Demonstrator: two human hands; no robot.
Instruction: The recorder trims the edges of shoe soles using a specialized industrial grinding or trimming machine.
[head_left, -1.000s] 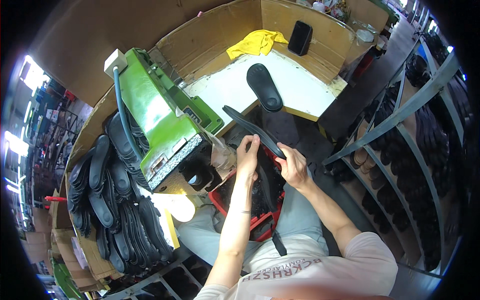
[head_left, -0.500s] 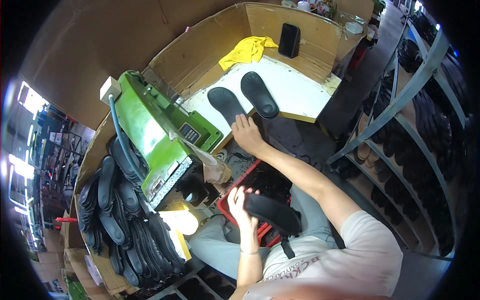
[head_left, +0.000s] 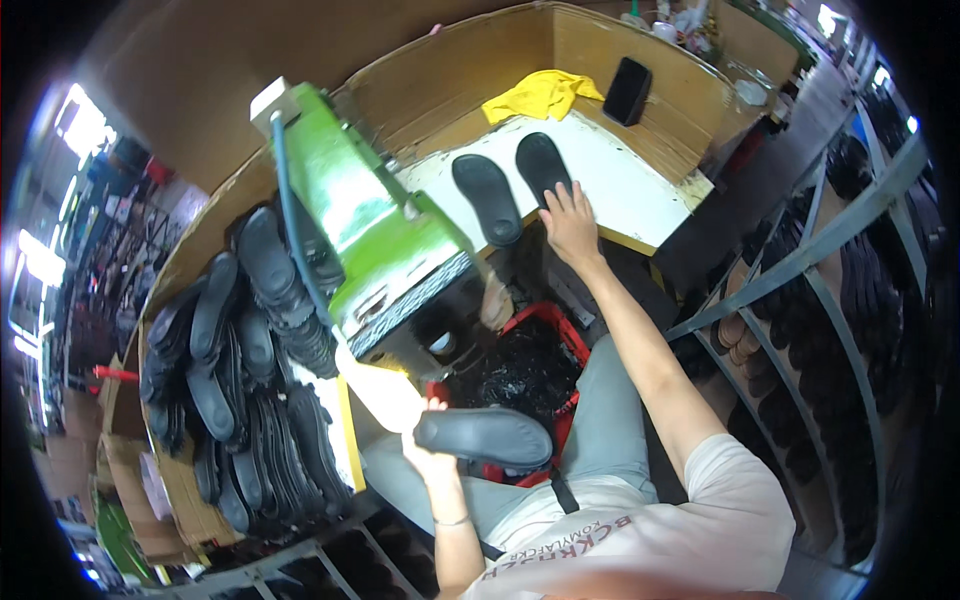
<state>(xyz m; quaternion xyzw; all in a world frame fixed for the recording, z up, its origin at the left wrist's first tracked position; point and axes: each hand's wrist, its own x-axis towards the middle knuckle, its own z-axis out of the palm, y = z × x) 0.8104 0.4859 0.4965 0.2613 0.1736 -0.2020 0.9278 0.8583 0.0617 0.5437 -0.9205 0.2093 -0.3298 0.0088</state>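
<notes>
My left hand (head_left: 430,462) grips one end of a black shoe sole (head_left: 487,438) and keeps it above my lap, close to a lit lamp (head_left: 382,390). Its broad face is turned up. Two more soles lie side by side on the white tabletop (head_left: 630,205): a left sole (head_left: 486,192) and a right sole (head_left: 541,163). Over the near end of that right one, my right hand (head_left: 573,230) rests with fingers stretched out, hiding its heel part. The green machine (head_left: 370,230) stands left of both hands.
A red crate (head_left: 578,345) of black scraps sits between my knees. Many soles (head_left: 265,440) are stacked at left. A yellow cloth (head_left: 540,97) and a phone (head_left: 627,91) lie by the cardboard walls (head_left: 640,60). Metal racks (head_left: 820,270) of soles stand right.
My right hand has gone from the left sole to the right one. The sole in my left hand has turned, showing more of its broad face. The whole view has shifted.
</notes>
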